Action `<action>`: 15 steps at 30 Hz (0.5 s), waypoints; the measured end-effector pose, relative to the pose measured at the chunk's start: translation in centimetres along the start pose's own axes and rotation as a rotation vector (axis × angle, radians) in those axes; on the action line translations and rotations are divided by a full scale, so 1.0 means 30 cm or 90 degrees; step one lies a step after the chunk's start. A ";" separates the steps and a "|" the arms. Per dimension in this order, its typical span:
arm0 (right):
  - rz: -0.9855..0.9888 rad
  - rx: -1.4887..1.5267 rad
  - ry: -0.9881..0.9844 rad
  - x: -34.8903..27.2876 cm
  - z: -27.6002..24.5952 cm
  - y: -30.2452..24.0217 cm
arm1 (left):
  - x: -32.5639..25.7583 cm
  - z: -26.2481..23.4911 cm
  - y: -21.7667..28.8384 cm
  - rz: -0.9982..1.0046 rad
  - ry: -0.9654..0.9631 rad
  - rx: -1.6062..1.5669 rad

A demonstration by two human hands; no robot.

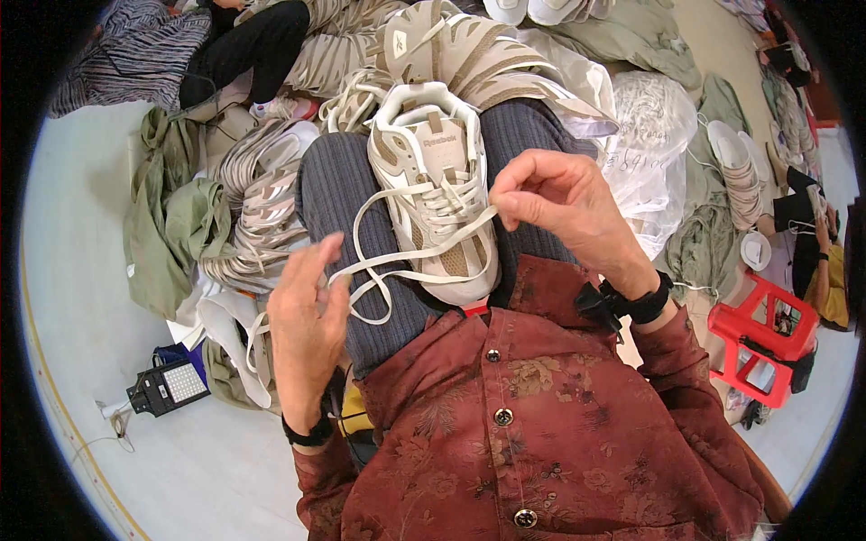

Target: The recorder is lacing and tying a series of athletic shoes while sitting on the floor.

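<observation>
A beige and white sneaker [435, 243] rests on my lap between my thighs, its toe toward me and its tongue and opening away from me. Its flat cream shoelace [397, 263] is threaded through the upper eyelets, with long loose lengths crossing to the left. My right hand [564, 203] pinches the lace between thumb and forefinger at the shoe's right side. To the left of the shoe, my left hand [309, 311] has the other stretch of lace running between its thumb and fingers. A loop hangs out on that hand's far side.
Beyond my knees lie rows of nested beige shoe pieces [496, 68]. A clear plastic bag [649, 153] sits at the right, and green cloth [176, 216] at the left. A red stool [762, 338], a lamp panel [171, 386] and other people are around.
</observation>
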State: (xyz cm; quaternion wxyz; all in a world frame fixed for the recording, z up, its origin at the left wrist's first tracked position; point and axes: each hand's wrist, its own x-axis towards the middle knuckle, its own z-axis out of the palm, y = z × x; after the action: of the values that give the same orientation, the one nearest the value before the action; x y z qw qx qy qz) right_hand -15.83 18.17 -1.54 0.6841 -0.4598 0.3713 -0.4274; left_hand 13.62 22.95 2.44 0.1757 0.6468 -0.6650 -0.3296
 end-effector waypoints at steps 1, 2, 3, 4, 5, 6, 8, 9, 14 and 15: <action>-0.005 0.006 -0.017 0.001 0.017 -0.002 | 0.012 0.023 0.045 0.040 0.042 -0.071; -0.005 0.009 -0.020 0.002 0.037 -0.014 | 0.019 0.036 0.096 0.079 0.085 -0.139; -0.004 -0.002 -0.032 0.003 0.053 -0.017 | 0.027 0.059 0.131 0.079 0.085 -0.141; -0.004 -0.014 -0.043 0.005 0.060 -0.016 | 0.034 0.081 0.164 0.058 0.014 -0.261; -0.007 -0.018 -0.071 0.008 0.061 -0.014 | 0.040 0.092 0.189 0.035 -0.055 -0.378; -0.007 -0.018 -0.073 0.010 0.068 -0.019 | 0.050 0.112 0.185 0.035 -0.053 -0.377; -0.018 -0.030 -0.090 0.010 0.086 -0.033 | 0.074 0.177 0.140 0.086 -0.126 -0.439; -0.007 -0.015 -0.092 0.010 0.091 -0.036 | 0.085 0.186 0.122 0.116 -0.131 -0.414; -0.001 -0.068 -0.015 0.013 0.078 -0.006 | 0.098 0.170 0.133 0.012 -0.141 -0.426; 0.024 -0.066 0.037 0.015 0.077 -0.003 | 0.104 0.168 0.136 0.000 -0.127 -0.425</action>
State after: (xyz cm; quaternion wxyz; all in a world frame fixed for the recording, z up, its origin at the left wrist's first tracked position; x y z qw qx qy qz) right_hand -13.61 18.45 -0.81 0.6561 -0.4752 0.4210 -0.4079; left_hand 6.95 20.75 0.92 0.3117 0.5181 -0.5347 -0.5903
